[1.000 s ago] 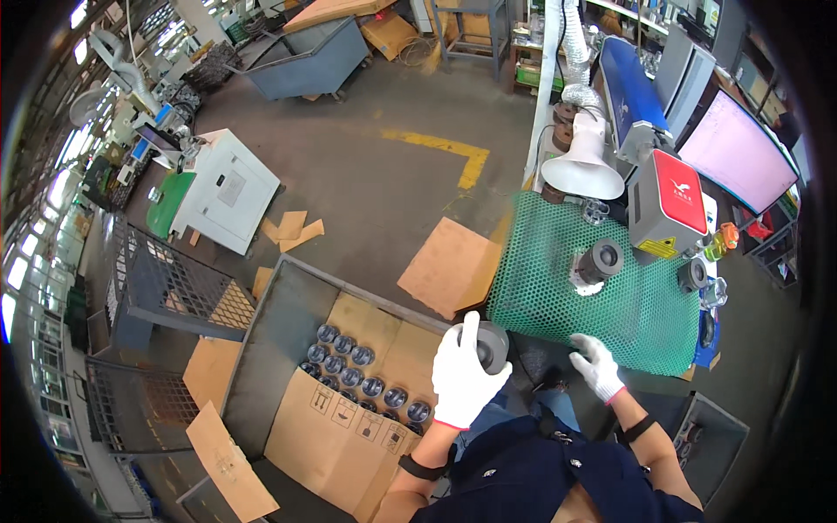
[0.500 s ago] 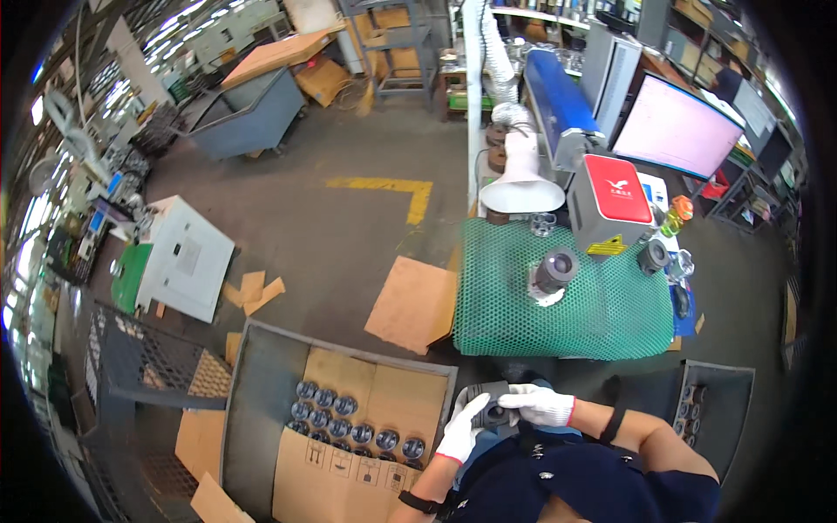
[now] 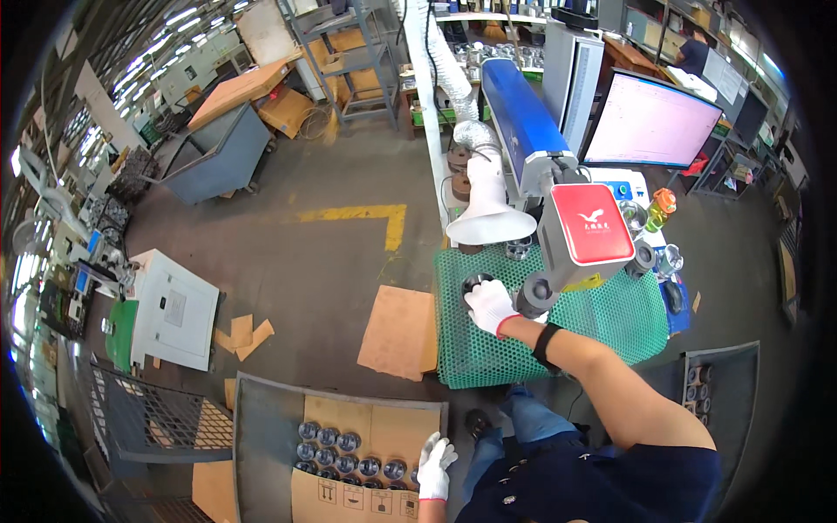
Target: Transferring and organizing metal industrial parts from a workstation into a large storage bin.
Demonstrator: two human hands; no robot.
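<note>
On green honeycomb mat point(image 3: 610, 315) | right gloved fingers point(image 3: 479, 296) gripping dark round part point(image 3: 472, 281) | left gloved fingers point(image 3: 443, 451) loosely parted near cardboard point(image 3: 397, 425)

The gloved right hand point(image 3: 491, 305) grips a dark round part point(image 3: 472, 281) on the green mat point(image 3: 602, 327), left of a dark cylinder point(image 3: 535, 295); the gloved left hand point(image 3: 435, 466), fingers loosely curled, hangs by a metal bin point(image 3: 264, 440) of shiny cups point(image 3: 347, 442).
</note>
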